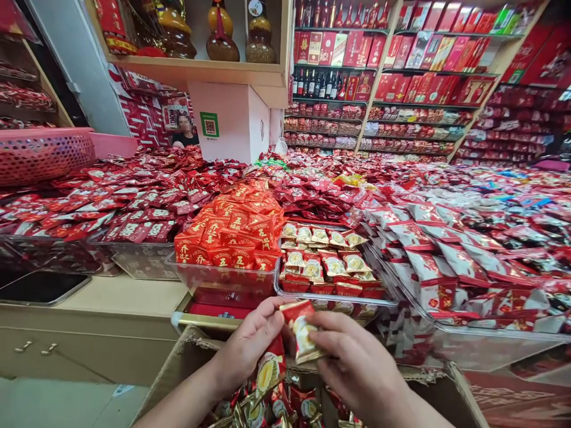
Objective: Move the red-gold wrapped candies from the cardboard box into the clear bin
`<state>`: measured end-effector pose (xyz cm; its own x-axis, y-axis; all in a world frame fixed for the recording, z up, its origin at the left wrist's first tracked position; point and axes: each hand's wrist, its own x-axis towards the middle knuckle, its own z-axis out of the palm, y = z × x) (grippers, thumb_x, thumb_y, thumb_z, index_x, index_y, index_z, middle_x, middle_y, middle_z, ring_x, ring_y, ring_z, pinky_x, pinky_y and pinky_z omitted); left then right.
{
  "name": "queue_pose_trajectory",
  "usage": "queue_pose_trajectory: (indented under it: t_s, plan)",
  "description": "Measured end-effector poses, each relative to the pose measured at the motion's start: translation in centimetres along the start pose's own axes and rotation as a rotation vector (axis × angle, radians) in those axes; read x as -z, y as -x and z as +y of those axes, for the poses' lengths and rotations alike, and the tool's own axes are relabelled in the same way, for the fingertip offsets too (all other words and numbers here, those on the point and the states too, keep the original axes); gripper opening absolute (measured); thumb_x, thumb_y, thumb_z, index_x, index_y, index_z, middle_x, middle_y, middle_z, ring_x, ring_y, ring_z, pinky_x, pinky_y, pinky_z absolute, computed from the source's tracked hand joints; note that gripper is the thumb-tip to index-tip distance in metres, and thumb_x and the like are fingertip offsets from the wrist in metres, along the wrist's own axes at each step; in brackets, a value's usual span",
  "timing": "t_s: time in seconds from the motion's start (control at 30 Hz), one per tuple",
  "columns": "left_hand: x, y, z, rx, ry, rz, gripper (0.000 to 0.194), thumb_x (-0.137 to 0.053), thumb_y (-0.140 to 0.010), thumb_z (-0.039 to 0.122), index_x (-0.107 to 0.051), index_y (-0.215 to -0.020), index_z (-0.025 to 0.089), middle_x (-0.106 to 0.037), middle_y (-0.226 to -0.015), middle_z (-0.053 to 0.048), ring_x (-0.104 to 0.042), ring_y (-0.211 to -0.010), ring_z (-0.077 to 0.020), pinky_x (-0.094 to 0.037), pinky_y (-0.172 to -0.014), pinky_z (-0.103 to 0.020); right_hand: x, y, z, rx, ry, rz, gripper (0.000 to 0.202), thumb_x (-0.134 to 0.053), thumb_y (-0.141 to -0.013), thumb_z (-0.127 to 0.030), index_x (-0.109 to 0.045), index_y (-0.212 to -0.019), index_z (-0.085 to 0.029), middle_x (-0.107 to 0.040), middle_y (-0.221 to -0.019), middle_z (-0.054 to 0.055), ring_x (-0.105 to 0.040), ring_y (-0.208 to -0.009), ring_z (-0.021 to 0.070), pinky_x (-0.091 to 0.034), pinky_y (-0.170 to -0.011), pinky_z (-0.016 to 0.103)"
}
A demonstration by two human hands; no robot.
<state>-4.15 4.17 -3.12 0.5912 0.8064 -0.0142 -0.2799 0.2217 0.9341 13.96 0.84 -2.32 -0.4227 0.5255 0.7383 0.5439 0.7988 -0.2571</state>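
Both hands are closed on one small red and gold candy packet point(300, 334) with a durian picture. My left hand point(243, 343) pinches its upper left corner, and my right hand point(360, 355) grips its right side. A second durian candy packet point(269, 375) hangs just under my left fingers; whether they hold it I cannot tell. Below lies an open cardboard box point(457, 386) with a heap of loose matching packets point(307, 405). Right beyond my hands, a clear plastic tray point(334, 296) carries neat rows of durian candy packets point(312, 265).
Left of the tray stands a clear bin point(223, 275) of orange-red packets. To its right, a large bin point(499, 333) overflows with white and red packets. A pink basket point(44, 156) sits far left. Behind are a white pillar point(227, 119), stocked shelves point(330, 101) and a person point(185, 134).
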Motion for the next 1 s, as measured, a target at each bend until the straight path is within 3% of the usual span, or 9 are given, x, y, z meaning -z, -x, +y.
queue_pose_trajectory:
  t_s: [0.1, 0.2, 0.4, 0.63, 0.87, 1.0]
  plan:
    - [0.1, 0.2, 0.1, 0.006, -0.136, 0.04, 0.033, -0.045, -0.084, 0.039, -0.046, -0.109, 0.018, -0.062, -0.067, -0.002, -0.046, -0.049, -0.0073, -0.032, -0.047, -0.017, 1.0, -1.8, 1.0, -0.086, 0.099, 0.08, 0.021, -0.048, -0.075, -0.008, -0.047, -0.094, -0.018, -0.057, -0.101, 0.011, -0.054, -0.095, 0.0165, -0.047, -0.076, 0.027]
    - [0.3, 0.3, 0.2, 0.02, -0.225, 0.039, 0.033, -0.047, -0.081, 0.042, -0.05, -0.1, 0.015, -0.063, -0.067, -0.003, -0.038, -0.043, -0.0053, -0.026, -0.042, -0.017, 1.8, -4.5, 2.9, -0.121, 0.202, 0.058, 0.015, -0.047, -0.074, -0.008, -0.047, -0.084, -0.019, -0.059, -0.095, 0.009, -0.056, -0.089, 0.0174, -0.047, -0.072, 0.029]
    - [0.2, 0.4, 0.2, 0.042, -0.268, 0.018, 0.028, -0.053, -0.077, 0.039, -0.055, -0.09, 0.014, -0.062, -0.065, -0.001, -0.043, -0.05, -0.007, -0.03, -0.049, -0.019, 2.0, -7.3, 6.7, -0.257, 0.342, -0.164, 0.012, -0.054, -0.071, -0.014, -0.046, -0.078, -0.019, -0.058, -0.085, 0.006, -0.054, -0.078, 0.0182, -0.042, -0.069, 0.031]
    - [0.2, 0.8, 0.5, 0.052, -0.346, -0.005, 0.03, -0.057, -0.073, 0.038, -0.054, -0.089, 0.013, -0.061, -0.065, -0.002, -0.051, -0.062, -0.0114, -0.037, -0.062, -0.024, 1.1, -7.7, 6.8, -0.277, 0.402, -0.405, 0.016, -0.058, -0.069, -0.016, -0.047, -0.08, -0.016, -0.052, -0.08, 0.005, -0.049, -0.071, 0.0171, -0.039, -0.064, 0.027]
    - [0.4, 0.8, 0.4, 0.036, -0.389, -0.018, 0.029, -0.056, -0.074, 0.037, -0.053, -0.091, 0.013, -0.062, -0.069, -0.003, -0.053, -0.068, -0.0131, -0.039, -0.066, -0.027, 0.8, -8.9, 7.1, -0.282, 0.5, -0.405, 0.015, -0.049, -0.067, -0.004, -0.047, -0.075, -0.016, -0.051, -0.079, 0.006, -0.048, -0.07, 0.0163, -0.038, -0.063, 0.026]
    - [0.5, 0.9, 0.3, 0.04, -0.382, -0.025, 0.029, -0.057, -0.074, 0.038, -0.053, -0.09, 0.013, -0.061, -0.067, -0.002, -0.053, -0.067, -0.0129, -0.039, -0.066, -0.026, 1.0, -9.4, 7.1, -0.298, 0.42, -0.27, 0.013, -0.052, -0.067, -0.008, -0.048, -0.075, -0.017, -0.054, -0.077, 0.004, -0.049, -0.071, 0.0158, -0.038, -0.065, 0.025]
